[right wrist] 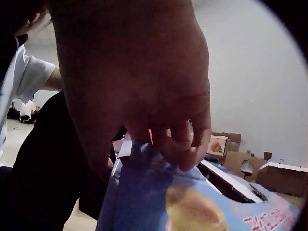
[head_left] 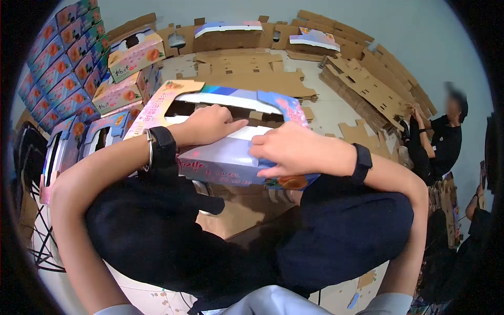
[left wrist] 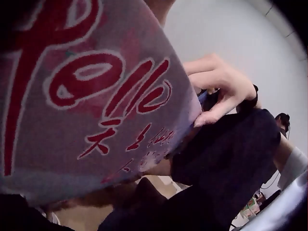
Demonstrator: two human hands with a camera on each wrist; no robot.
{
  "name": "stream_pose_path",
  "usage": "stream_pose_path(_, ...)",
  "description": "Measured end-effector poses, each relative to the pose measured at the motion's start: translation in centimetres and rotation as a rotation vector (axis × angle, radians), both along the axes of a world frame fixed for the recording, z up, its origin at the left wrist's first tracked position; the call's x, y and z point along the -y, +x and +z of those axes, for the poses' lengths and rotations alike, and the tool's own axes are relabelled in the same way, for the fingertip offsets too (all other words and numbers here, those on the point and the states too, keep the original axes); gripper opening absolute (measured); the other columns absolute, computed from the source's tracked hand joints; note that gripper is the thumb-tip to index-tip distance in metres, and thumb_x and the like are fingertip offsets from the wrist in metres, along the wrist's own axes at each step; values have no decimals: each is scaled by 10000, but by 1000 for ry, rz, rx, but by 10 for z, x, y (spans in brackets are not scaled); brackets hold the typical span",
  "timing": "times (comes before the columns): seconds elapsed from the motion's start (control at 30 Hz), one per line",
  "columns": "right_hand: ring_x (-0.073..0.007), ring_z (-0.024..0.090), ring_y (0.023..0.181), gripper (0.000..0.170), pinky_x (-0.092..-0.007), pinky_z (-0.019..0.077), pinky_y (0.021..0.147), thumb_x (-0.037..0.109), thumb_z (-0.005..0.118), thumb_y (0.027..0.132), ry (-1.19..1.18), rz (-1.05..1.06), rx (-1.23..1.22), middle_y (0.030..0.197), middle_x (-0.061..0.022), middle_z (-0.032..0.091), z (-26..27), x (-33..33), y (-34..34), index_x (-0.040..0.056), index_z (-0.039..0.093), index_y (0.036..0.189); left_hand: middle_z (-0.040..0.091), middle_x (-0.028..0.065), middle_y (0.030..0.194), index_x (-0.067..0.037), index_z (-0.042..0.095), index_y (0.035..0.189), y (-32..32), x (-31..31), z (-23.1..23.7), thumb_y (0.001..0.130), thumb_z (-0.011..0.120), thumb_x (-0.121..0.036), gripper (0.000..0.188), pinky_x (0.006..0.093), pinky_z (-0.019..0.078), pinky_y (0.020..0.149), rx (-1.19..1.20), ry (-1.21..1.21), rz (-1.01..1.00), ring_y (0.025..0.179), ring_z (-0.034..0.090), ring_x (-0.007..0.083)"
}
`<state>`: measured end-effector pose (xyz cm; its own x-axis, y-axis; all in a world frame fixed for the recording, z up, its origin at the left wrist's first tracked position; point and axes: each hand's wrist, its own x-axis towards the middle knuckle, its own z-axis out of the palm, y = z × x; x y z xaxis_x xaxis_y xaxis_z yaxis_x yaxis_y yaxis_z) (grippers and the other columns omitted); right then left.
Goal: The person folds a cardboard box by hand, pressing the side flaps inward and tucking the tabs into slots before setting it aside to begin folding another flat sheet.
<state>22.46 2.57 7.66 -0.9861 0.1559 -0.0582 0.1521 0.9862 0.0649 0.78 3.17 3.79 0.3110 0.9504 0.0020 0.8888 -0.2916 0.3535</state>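
Observation:
A printed carton in blue, pink and orange lies over the person's knees, its long top slot facing up. The left hand lies on the near top panel beside the slot, fingers bent over its edge. At the right end, the right hand grips the near corner, thumb on the front wall and fingers on top. Red lettering on the carton's side fills much of the left wrist view, with the right hand behind. In the right wrist view, the right hand covers part of the blue top.
Stacked printed cartons rise at the left, with more cartons beside them. Flat brown cardboard lies ahead, and a pile of sheets at the right. Another person in black sits at the far right.

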Motion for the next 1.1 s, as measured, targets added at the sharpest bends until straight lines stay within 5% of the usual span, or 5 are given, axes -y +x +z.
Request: stream_pose_path(1.1,-264,650,759,372,-366,507,637,383,764,637,305,-186,20,767,-87,622,-3,-18,14,40,645,718,652,190,717,-47,712,840,-12,-1,12,909,443,-446,487,436,516,690,-86,134,81,719,644,358)
